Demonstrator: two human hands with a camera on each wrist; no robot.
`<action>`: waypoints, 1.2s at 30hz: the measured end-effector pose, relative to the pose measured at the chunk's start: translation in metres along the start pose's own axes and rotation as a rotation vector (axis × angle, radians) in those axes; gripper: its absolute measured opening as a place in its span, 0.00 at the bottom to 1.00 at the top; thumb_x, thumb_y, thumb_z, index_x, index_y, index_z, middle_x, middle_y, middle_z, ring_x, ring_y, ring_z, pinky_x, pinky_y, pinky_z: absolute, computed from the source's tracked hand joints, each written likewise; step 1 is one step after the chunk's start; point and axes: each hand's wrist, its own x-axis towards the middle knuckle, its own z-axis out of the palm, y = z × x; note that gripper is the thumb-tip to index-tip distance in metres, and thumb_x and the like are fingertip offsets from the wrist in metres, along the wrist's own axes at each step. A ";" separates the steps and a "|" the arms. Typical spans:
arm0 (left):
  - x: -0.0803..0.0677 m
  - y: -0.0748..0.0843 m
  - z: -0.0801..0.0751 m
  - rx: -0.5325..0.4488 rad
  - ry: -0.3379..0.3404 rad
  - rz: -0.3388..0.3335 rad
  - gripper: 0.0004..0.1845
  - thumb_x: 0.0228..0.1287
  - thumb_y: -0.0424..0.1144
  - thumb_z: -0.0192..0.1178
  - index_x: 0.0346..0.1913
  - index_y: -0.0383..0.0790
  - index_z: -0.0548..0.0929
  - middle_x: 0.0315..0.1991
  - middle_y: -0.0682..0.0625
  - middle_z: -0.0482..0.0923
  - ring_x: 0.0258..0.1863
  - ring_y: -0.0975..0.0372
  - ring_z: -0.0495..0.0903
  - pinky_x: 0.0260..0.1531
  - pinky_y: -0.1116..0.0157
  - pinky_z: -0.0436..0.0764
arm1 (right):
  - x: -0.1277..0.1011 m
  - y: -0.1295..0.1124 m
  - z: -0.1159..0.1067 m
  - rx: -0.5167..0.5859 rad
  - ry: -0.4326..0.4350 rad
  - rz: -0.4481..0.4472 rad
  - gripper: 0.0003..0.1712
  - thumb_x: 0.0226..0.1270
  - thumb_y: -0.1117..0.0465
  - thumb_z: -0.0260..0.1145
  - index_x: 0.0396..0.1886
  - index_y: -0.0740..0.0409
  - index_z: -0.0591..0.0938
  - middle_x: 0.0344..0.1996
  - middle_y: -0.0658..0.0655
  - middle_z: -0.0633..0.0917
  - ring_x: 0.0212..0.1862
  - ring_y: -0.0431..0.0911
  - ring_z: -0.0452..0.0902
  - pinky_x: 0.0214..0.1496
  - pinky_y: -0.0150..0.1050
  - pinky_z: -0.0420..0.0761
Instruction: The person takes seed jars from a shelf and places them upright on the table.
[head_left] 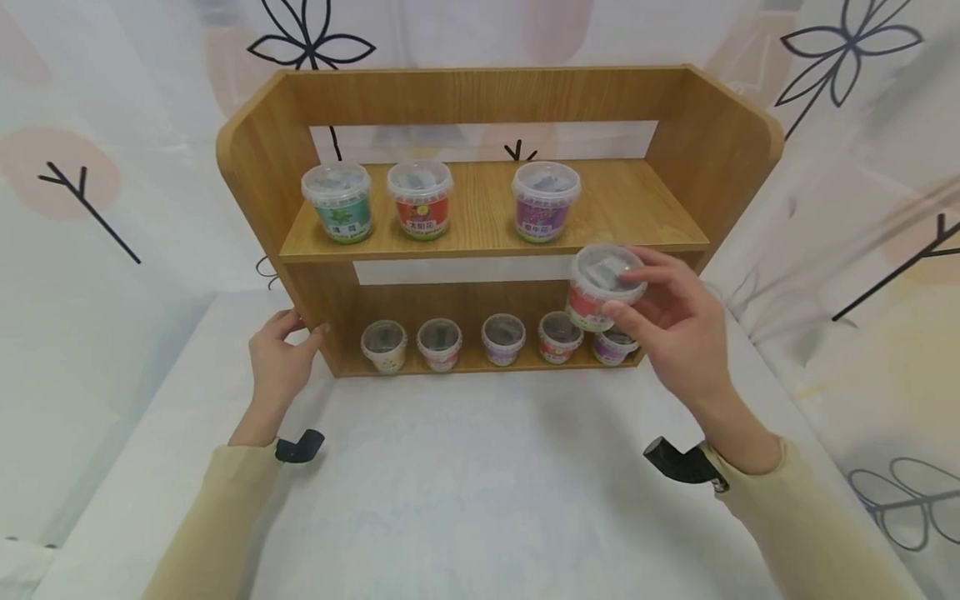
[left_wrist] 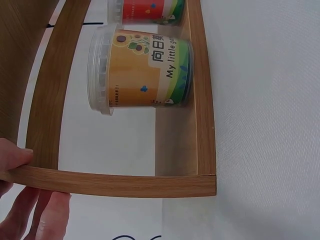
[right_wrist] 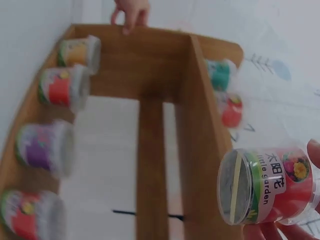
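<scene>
My right hand [head_left: 684, 321] grips a clear lidded plastic cup [head_left: 600, 287] with a red label, in front of the wooden shelf's right side. In the right wrist view the held cup [right_wrist: 272, 185] shows its clear base and a flower picture. My left hand [head_left: 283, 354] holds the left side panel of the wooden shelf [head_left: 487, 254], its thumb [left_wrist: 15, 155] on one face and fingers behind. A cup with an orange label [left_wrist: 145, 70] stands just inside that panel. On the upper board are a green-labelled cup [head_left: 341, 204], a red-labelled cup [head_left: 422, 204] and a purple-labelled cup [head_left: 545, 204].
Several cups line the lower board, among them a purple-labelled cup [head_left: 502, 339]; the rightmost cup [head_left: 613, 346] is partly covered by the held one. The shelf stands on a white table [head_left: 465, 483] before a patterned wall cloth [head_left: 112, 108].
</scene>
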 end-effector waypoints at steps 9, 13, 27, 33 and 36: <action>0.000 0.002 0.000 0.001 0.002 -0.006 0.23 0.70 0.45 0.62 0.64 0.40 0.79 0.57 0.42 0.79 0.61 0.50 0.73 0.53 0.46 0.79 | -0.043 0.038 0.041 0.000 -0.239 0.099 0.17 0.56 0.76 0.73 0.46 0.66 0.83 0.61 0.58 0.78 0.58 0.48 0.76 0.53 0.34 0.82; 0.000 0.003 0.000 0.001 0.003 -0.006 0.23 0.70 0.44 0.62 0.64 0.40 0.79 0.58 0.41 0.79 0.61 0.50 0.73 0.53 0.46 0.79 | -0.062 0.053 0.062 0.044 -0.314 0.192 0.18 0.55 0.71 0.76 0.45 0.61 0.84 0.62 0.56 0.78 0.60 0.52 0.75 0.53 0.38 0.82; 0.000 0.003 0.000 -0.004 -0.001 0.009 0.22 0.70 0.44 0.62 0.63 0.40 0.80 0.57 0.42 0.79 0.61 0.50 0.74 0.54 0.46 0.79 | -0.098 0.074 0.130 0.173 -0.427 0.294 0.21 0.50 0.73 0.79 0.45 0.64 0.83 0.59 0.63 0.78 0.61 0.57 0.74 0.53 0.47 0.82; -0.001 0.003 -0.001 0.008 0.004 0.019 0.22 0.70 0.44 0.62 0.62 0.39 0.81 0.57 0.42 0.79 0.60 0.49 0.75 0.53 0.47 0.80 | -0.103 0.072 0.157 0.155 -0.497 0.280 0.38 0.49 0.71 0.80 0.62 0.69 0.76 0.57 0.62 0.77 0.58 0.55 0.76 0.54 0.41 0.82; -0.001 0.002 0.000 0.009 0.002 0.022 0.22 0.70 0.44 0.62 0.62 0.38 0.81 0.57 0.42 0.79 0.60 0.49 0.75 0.53 0.46 0.80 | -0.110 0.081 0.171 0.154 -0.525 0.279 0.41 0.49 0.68 0.81 0.64 0.70 0.74 0.56 0.62 0.74 0.58 0.56 0.75 0.53 0.39 0.82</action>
